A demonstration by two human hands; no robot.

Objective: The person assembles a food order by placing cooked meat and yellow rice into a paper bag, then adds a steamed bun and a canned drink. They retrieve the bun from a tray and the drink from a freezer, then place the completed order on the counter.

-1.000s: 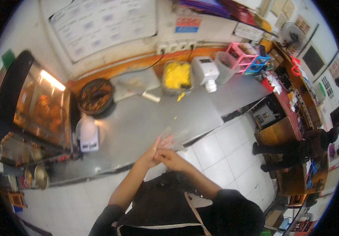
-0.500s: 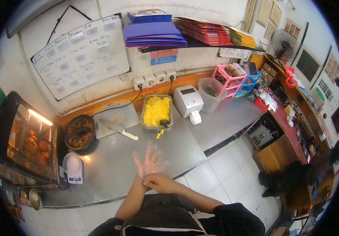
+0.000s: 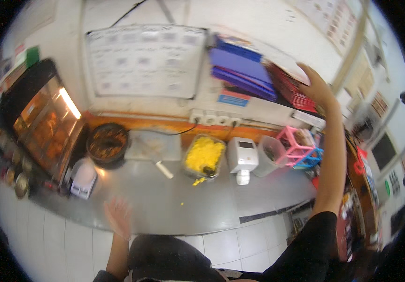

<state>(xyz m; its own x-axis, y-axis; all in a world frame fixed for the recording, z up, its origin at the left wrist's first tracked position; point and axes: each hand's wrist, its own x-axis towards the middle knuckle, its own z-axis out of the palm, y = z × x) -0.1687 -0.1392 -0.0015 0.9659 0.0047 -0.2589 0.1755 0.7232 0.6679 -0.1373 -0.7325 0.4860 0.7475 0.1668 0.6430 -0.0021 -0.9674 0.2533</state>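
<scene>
My left hand (image 3: 119, 217), in a clear plastic glove, hovers by the near edge of the metal counter (image 3: 158, 211), fingers spread and blurred, holding nothing. Bare and raised to the wall shelf, my right hand (image 3: 319, 88) has its thumb and fingers around the edge of a pale flat carton (image 3: 284, 56) on top of the red stack of flat cartons (image 3: 287, 87). Purple flat cartons (image 3: 242, 70) lie beside that stack. A clear tub of yellow shredded food (image 3: 205, 154), with a dark scoop in it, stands on the counter, yellow bits spilled in front.
Along the wall stand a lit warming cabinet (image 3: 42, 124), a dark bowl (image 3: 107, 143), a cutting board (image 3: 153, 144) with a knife (image 3: 164, 169), a label printer (image 3: 243, 155), a clear bucket (image 3: 270, 157) and pink racks (image 3: 294, 145). A kitchen scale (image 3: 82, 181) sits at left.
My hands have come apart: the right has left the left wrist and risen to the carton stack. My gloved left hand has moved left and nearer. The view has turned.
</scene>
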